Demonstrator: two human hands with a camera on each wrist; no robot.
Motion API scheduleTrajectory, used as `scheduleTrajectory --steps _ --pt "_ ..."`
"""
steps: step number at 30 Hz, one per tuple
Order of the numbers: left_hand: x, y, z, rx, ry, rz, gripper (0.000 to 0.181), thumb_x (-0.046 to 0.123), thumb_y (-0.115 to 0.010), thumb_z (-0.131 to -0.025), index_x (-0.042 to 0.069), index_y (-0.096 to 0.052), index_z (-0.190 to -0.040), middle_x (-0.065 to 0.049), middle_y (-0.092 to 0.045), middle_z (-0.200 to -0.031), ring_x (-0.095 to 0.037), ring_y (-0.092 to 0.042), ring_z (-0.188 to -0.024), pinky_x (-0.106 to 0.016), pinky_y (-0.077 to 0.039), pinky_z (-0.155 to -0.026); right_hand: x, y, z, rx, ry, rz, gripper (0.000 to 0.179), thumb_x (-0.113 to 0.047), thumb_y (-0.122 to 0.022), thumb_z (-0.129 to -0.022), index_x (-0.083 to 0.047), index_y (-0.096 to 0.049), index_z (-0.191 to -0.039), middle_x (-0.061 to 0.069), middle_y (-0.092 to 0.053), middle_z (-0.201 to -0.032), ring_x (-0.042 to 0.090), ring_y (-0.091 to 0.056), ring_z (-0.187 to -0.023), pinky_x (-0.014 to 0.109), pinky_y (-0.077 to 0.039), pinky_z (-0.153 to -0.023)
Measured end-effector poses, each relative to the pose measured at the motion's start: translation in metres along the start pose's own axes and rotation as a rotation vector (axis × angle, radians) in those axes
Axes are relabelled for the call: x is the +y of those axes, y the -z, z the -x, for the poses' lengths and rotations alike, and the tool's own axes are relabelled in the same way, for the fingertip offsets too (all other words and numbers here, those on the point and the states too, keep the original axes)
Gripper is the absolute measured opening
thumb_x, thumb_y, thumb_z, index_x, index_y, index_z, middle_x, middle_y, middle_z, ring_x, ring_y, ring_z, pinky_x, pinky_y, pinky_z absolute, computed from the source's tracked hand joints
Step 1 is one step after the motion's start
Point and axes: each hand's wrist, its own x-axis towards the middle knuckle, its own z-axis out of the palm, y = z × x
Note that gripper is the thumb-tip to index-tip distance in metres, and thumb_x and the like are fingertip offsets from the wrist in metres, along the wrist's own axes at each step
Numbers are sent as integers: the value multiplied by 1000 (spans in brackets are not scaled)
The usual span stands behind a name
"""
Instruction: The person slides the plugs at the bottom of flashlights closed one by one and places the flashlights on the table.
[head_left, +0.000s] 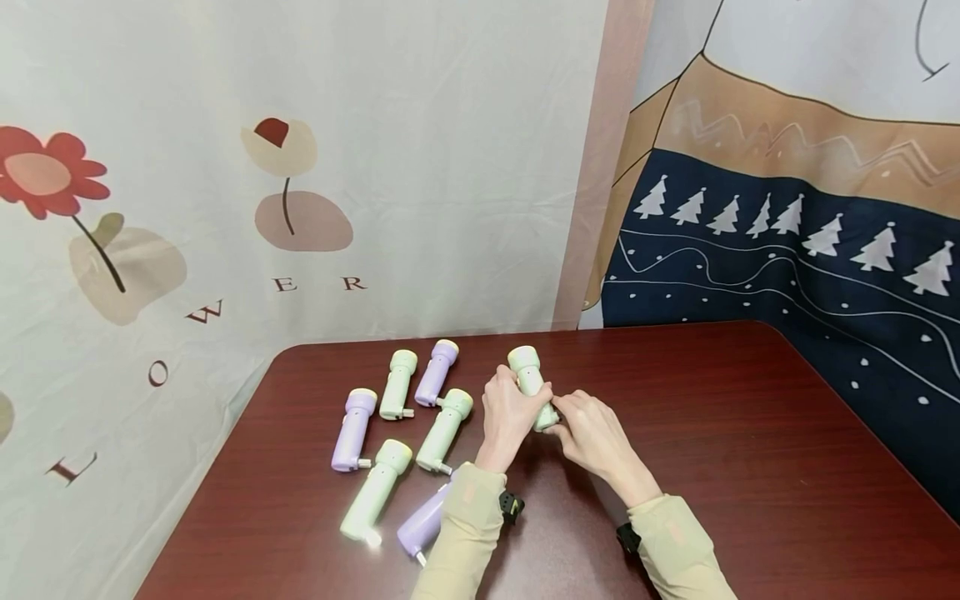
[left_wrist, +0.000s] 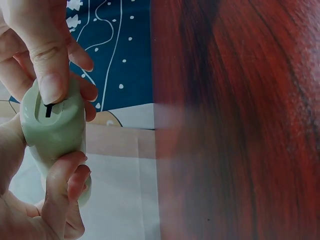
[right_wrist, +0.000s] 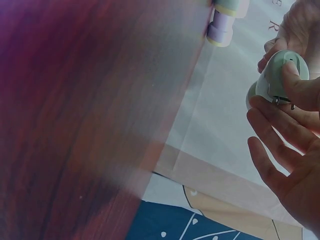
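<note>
My left hand grips the body of a pale green flashlight above the table, its head pointing away from me. At the flashlight's near end is my right hand. In the left wrist view, the right thumb presses the end cap beside a dark slot, with other fingers behind. Metal plug prongs stick out of that end in the right wrist view, where the right thumb and fingers pinch it. The left fingers curl round the body.
To the left lie more flashlights, green and purple, several with a small piece jutting from the near end. My left sleeve partly covers a purple one. Printed curtains hang behind the dark red table.
</note>
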Motion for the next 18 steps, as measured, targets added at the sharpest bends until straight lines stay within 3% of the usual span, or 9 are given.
scheduleTrajectory --steps 18 --pt "1 0 1 -6 5 7 41 35 -78 -69 7 -50 -79 -7 -55 -70 -23 -57 -61 -28 -44 -53 -1 0 -1 11 7 6 31 -18 -83 -67 -7 -65 -90 -1 -67 -76 16 -59 -74 32 -50 -61"
